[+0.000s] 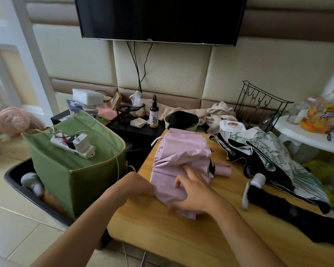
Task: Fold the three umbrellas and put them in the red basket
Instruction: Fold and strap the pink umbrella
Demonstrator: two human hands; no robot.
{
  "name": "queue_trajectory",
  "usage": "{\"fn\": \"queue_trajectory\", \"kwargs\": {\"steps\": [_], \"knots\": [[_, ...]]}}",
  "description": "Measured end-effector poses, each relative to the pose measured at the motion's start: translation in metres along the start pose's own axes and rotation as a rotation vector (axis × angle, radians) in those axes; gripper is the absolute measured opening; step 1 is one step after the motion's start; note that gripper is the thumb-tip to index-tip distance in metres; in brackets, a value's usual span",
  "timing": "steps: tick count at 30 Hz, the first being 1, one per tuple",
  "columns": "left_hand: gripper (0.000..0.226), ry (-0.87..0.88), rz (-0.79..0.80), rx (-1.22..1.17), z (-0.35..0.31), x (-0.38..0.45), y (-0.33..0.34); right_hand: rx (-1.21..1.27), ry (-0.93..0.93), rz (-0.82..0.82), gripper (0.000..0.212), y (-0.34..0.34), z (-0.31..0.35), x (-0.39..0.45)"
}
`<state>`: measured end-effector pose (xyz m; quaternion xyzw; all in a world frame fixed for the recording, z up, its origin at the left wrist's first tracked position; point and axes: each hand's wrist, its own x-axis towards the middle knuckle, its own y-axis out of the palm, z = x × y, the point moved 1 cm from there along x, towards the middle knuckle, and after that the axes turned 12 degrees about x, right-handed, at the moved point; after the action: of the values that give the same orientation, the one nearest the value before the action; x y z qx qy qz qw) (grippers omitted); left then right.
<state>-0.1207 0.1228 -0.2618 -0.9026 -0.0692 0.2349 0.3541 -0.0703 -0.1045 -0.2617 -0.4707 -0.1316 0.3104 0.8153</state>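
Observation:
A pink umbrella (178, 153) lies collapsed on the wooden table (162, 232), its cloth loose and crumpled, its pink handle (223, 169) sticking out to the right. My left hand (141, 185) grips the cloth at its left edge. My right hand (191, 191) rests on the cloth with fingers spread, the index finger pressing into a fold. A white umbrella with a green leaf print and black lining (274, 157) lies spread out to the right. A black umbrella (289, 211) with a white handle (257, 180) lies in front of it. No red basket is in view.
A green fabric box (75, 176) with a white power strip (73, 146) on top stands left of the table in a black tray (14, 180). Bottles, cards, towels and a wire rack (258, 105) crowd the back. A white round table (305, 137) is at the right.

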Motion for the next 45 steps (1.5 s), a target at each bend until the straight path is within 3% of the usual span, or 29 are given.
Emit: {"fn": "queue_trajectory", "kwargs": {"steps": [3,8,12,18,20,25,28,32,38,45], "knots": [[0.025,-0.004,-0.056,0.053,0.006,0.004,-0.002,-0.040,0.052,0.114,0.066,-0.006,0.004,-0.008],[0.024,0.033,-0.040,0.117,0.006,0.005,-0.002,-0.139,0.047,0.098,0.045,-0.023,0.002,-0.021],[0.034,0.039,-0.043,0.156,0.005,0.008,0.000,-0.075,0.070,0.133,0.046,-0.027,-0.003,-0.033],[0.022,0.029,-0.052,0.108,-0.002,0.002,0.000,-0.106,0.230,-0.135,0.050,-0.033,0.008,-0.042],[0.019,0.016,-0.040,0.103,-0.008,0.000,0.000,-0.008,0.344,-0.153,0.042,-0.033,0.007,-0.045],[0.019,-0.064,-0.014,-0.036,-0.016,-0.006,-0.003,0.573,0.527,-0.156,0.024,-0.012,-0.003,-0.042],[0.020,-0.086,0.014,-0.135,-0.017,-0.007,-0.004,0.739,0.601,-0.223,0.016,-0.011,-0.005,-0.041],[0.023,-0.133,0.087,-0.225,-0.017,-0.009,-0.003,0.796,0.687,-0.111,0.021,-0.014,-0.001,-0.047],[0.021,-0.155,0.081,-0.191,-0.014,-0.005,-0.002,0.872,0.674,0.041,0.020,-0.015,0.008,-0.056],[0.016,-0.150,-0.023,0.137,-0.010,0.001,-0.007,0.761,0.658,0.156,0.014,-0.018,0.008,-0.063]]}}
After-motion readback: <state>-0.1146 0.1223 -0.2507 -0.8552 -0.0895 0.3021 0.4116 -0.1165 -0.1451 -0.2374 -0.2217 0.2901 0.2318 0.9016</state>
